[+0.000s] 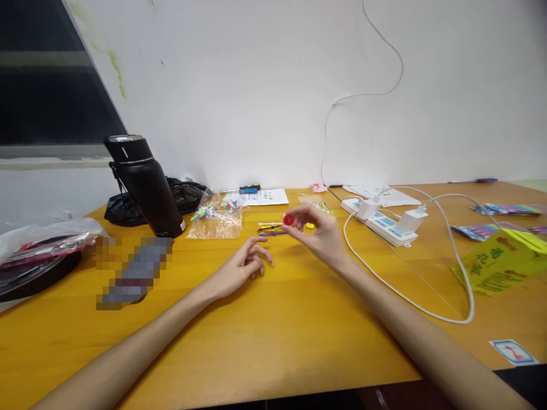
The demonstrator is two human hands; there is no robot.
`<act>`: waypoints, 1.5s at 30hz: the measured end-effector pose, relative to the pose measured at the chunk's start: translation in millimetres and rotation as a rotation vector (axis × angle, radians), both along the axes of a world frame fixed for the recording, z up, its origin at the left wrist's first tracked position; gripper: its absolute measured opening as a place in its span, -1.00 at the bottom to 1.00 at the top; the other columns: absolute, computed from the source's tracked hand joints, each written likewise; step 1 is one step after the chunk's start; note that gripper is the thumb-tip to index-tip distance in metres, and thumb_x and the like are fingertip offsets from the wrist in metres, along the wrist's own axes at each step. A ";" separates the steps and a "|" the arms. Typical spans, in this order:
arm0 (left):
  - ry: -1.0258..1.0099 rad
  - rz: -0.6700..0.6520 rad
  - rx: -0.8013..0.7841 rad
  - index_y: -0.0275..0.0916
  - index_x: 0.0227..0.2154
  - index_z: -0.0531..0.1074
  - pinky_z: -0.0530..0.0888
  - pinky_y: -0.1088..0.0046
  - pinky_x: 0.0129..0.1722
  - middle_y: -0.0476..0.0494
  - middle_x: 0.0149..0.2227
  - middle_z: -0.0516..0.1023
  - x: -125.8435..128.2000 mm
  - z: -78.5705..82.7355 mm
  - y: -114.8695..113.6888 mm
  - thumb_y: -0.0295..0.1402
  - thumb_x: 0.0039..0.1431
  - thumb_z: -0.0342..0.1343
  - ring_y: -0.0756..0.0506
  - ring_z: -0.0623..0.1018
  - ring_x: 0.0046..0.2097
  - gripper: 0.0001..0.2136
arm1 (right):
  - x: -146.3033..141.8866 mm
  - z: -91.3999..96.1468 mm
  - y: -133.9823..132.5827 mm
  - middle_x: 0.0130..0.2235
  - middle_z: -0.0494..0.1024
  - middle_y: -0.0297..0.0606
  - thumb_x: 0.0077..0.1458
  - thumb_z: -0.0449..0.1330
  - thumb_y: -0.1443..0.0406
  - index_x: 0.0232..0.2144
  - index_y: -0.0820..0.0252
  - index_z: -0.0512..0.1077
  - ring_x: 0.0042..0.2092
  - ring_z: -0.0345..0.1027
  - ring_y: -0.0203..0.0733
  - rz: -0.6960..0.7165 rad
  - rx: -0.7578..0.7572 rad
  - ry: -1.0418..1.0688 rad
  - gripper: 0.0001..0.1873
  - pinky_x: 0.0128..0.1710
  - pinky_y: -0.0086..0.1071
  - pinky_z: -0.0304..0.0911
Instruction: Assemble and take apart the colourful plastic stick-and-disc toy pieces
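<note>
Between the thumb and fingertips of my right hand (323,236) is a small round red disc (289,220), held up above the table. My left hand (239,269) rests low over the tabletop, its fingers loosely bent and apart, with nothing in them. Just beyond the hands lie several thin coloured plastic sticks (270,230), among them white, red, yellow and blue ones. A small yellow piece (310,226) is partly hidden behind my right hand's fingers. Farther back left, a clear plastic bag (217,223) has small coloured pieces by it.
The wooden table (273,341) meets a white wall. A black bottle (147,191) stands left, beside a black bag (188,193). A screwdriver (249,189) lies on paper at the back. Right are a power strip (388,225) with looping white cables and a yellow-green box (498,259).
</note>
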State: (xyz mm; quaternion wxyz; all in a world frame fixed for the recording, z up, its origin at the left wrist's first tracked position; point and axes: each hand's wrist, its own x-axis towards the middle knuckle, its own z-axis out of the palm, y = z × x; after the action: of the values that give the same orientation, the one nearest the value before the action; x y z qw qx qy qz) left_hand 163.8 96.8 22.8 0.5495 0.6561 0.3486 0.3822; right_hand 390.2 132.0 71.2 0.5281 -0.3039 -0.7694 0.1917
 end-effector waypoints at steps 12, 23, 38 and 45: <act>0.096 -0.021 0.028 -0.17 0.15 0.22 0.32 0.37 -0.23 -0.16 -0.16 0.53 -1.4 -0.2 -0.8 -0.36 0.31 0.02 -0.05 0.41 -0.29 -0.64 | 29.1 -2.0 19.2 -0.35 0.52 -0.31 0.13 0.34 0.08 -0.29 0.10 0.35 -0.44 0.26 -0.27 -0.210 0.060 -0.007 -0.69 -0.43 -0.36 0.24; 0.148 -0.085 0.067 -0.23 0.08 0.33 0.33 0.36 -0.19 -0.15 -0.21 0.55 -4.4 0.7 1.5 -0.35 0.36 -0.01 -0.04 0.40 -0.29 -0.73 | 51.3 -7.9 27.7 -0.28 0.60 -0.24 0.16 0.18 0.25 -0.14 0.11 0.41 -0.30 0.46 -0.10 -0.492 -0.144 -0.918 -0.81 -0.39 -0.37 0.09; 0.185 -0.092 0.085 -0.25 -0.01 0.42 0.31 0.39 -0.24 -0.14 -0.25 0.56 -3.4 2.8 0.2 -0.32 0.36 -0.02 -0.04 0.40 -0.30 -0.76 | 56.8 -10.9 29.2 -0.16 0.62 -0.03 0.25 0.10 0.12 0.05 0.20 0.34 -0.16 0.52 0.09 -0.605 -0.399 -1.057 -0.60 -0.29 -0.29 0.19; 0.247 -0.082 0.138 -0.22 -0.02 0.44 0.33 0.41 -0.22 -0.11 -0.24 0.57 -3.2 2.6 -1.6 -0.33 0.37 -0.05 -0.05 0.44 -0.27 -0.76 | 35.7 -9.3 24.3 -0.28 0.62 -0.18 0.40 -0.05 0.12 -0.17 0.13 0.40 -0.27 0.48 -0.08 -0.533 -0.212 -0.888 -0.69 -0.37 -0.36 0.04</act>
State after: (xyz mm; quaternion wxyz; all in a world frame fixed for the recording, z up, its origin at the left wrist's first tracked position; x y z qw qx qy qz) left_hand 160.6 95.2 25.5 0.4711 0.7481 0.3592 0.2991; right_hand 425.9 156.3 61.9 0.1481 -0.5927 -0.7915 -0.0200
